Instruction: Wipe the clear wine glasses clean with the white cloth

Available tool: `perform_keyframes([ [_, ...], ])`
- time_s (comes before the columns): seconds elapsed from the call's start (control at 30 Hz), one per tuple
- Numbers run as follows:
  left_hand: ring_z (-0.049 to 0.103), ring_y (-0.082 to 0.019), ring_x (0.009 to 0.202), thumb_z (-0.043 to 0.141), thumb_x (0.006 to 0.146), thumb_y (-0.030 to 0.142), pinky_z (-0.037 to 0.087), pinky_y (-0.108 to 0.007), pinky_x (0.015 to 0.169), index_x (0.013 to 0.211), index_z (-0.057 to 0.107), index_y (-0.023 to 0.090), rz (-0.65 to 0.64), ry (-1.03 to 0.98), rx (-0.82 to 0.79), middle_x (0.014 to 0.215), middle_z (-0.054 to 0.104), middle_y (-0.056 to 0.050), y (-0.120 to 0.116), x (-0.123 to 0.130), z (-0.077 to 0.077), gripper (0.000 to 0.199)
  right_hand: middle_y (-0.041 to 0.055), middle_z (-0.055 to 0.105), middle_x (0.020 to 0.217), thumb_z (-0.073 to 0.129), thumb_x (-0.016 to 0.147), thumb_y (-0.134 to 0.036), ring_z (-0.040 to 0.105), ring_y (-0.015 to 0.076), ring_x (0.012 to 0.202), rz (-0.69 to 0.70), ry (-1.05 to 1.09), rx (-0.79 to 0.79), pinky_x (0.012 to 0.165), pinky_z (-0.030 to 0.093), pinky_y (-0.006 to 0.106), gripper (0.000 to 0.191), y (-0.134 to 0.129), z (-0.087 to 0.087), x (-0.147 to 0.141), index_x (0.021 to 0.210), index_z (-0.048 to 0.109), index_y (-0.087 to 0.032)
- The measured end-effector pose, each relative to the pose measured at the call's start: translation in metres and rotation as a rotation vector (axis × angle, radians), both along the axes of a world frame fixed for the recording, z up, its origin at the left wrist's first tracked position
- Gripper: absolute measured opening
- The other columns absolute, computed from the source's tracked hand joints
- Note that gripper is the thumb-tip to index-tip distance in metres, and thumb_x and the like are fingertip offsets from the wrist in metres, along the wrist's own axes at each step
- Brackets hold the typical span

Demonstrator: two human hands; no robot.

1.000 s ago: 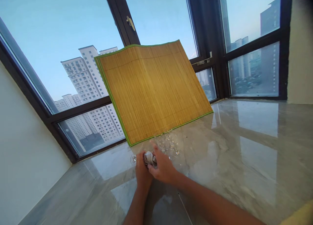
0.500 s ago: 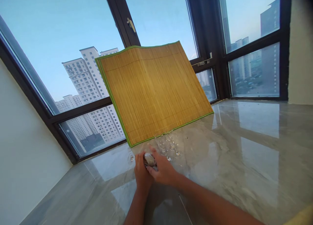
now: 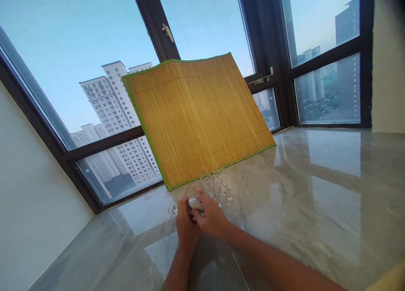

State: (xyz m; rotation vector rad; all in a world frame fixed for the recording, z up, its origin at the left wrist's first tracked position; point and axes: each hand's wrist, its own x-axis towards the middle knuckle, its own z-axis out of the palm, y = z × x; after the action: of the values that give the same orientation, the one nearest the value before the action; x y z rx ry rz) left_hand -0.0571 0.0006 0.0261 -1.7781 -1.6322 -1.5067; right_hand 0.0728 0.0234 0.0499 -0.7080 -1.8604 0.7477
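Close together over the stone surface, my left hand (image 3: 186,223) and my right hand (image 3: 211,213) are both closed around a clear stemmed glass (image 3: 172,209). The glass is tilted on its side, its round foot sticking out to the left past my left fingers. A pale, shiny rounded patch shows between my hands; whether it is the glass bowl or something in it, I cannot tell. My right thumb presses on that patch, while the right index finger points up and away. Just beyond my right hand stand several clear stemmed glasses (image 3: 224,185).
A bamboo mat with green edging (image 3: 202,118) leans upright against the dark window frame (image 3: 171,50) behind the glasses. The glossy marble-look surface (image 3: 300,206) stretches to the right, and a white wall (image 3: 28,189) rises at the left.
My hands and the held glass have shifted very slightly to the right. The pale patch between them has turned a little. The standing glasses and the mat are unmoved.
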Motion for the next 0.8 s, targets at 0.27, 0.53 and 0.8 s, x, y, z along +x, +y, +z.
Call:
perform_keyframes([
  [0.27, 0.064, -0.019, 0.082, 0.056, 0.08, 0.015, 0.051, -0.029, 0.068, 0.109, 0.058, 0.022, -0.007, -0.004, -0.003, 0.096, 0.064, -0.004, 0.0, 0.0, 0.001, 0.03, 0.0062, 0.074, 0.101, 0.059, 0.084, -0.022, 0.069, 0.0243, 0.092, -0.024, -0.018, 0.021, 0.085, 0.051, 0.036, 0.077, -0.002, -0.001, -0.001, 0.157, 0.033, -0.022],
  [0.53, 0.064, -0.021, 0.09, 0.057, 0.08, 0.017, 0.053, -0.033, 0.077, 0.113, 0.055, 0.024, -0.002, -0.037, -0.008, 0.101, 0.065, -0.004, 0.0, -0.001, 0.001, 0.034, 0.0106, 0.073, 0.111, 0.056, 0.083, -0.024, 0.067, 0.0289, 0.101, -0.075, -0.102, 0.153, 0.092, 0.05, 0.042, 0.077, -0.009, 0.005, 0.002, 0.156, 0.034, -0.02],
  [0.8, 0.058, -0.024, 0.11, 0.058, 0.089, 0.025, 0.05, -0.041, 0.094, 0.132, 0.047, 0.026, -0.038, 0.043, 0.37, 0.122, 0.055, -0.009, 0.001, 0.0, -0.007, 0.044, 0.0073, 0.074, 0.107, 0.057, 0.075, -0.022, 0.069, 0.0266, 0.095, -0.077, 0.099, 0.536, 0.102, 0.045, 0.048, 0.085, -0.027, 0.012, 0.013, 0.156, 0.03, -0.023],
])
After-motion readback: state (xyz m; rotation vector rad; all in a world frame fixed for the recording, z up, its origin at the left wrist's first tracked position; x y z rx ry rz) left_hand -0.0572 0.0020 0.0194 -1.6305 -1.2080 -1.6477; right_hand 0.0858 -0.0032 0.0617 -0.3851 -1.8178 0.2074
